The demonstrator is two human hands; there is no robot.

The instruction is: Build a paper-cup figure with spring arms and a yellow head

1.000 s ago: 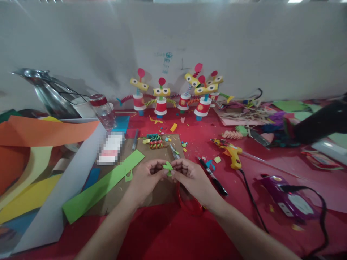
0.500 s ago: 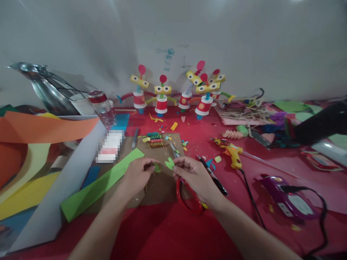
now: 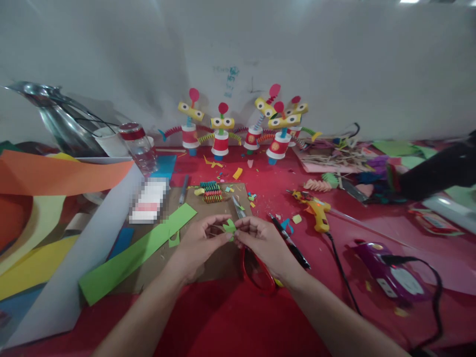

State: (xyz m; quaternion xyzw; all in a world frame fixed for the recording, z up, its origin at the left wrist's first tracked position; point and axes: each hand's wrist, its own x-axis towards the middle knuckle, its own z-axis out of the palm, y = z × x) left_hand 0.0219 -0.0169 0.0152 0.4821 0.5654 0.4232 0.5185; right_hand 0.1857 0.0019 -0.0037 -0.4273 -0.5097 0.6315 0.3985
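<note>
Between my two hands is a small cut piece of green paper (image 3: 229, 226). The fingers of my left hand (image 3: 203, 243) are pinched on its left side, and those of my right hand (image 3: 262, 243) on its right side. Scissors with red handles (image 3: 260, 277) lie partly under my right hand, blades pointing away. A long green strip (image 3: 139, 255) lies slanted to the left, with a green scrap (image 3: 174, 239) beside its edge. Folded paper springs (image 3: 211, 192) rest on the brown board (image 3: 219, 263) beyond my hands.
Several cup figures (image 3: 220, 141) stand by the wall. A yellow glue gun (image 3: 320, 218), a black pen (image 3: 290, 240) and a purple device (image 3: 390, 272) are on the right. At the left are a glass jar (image 3: 139, 148), a metal jug (image 3: 61, 124) and coloured sheets (image 3: 67, 173).
My left hand has moved right to meet my right hand at the green piece. A green scrap now shows beside the long strip, left of my left hand.
</note>
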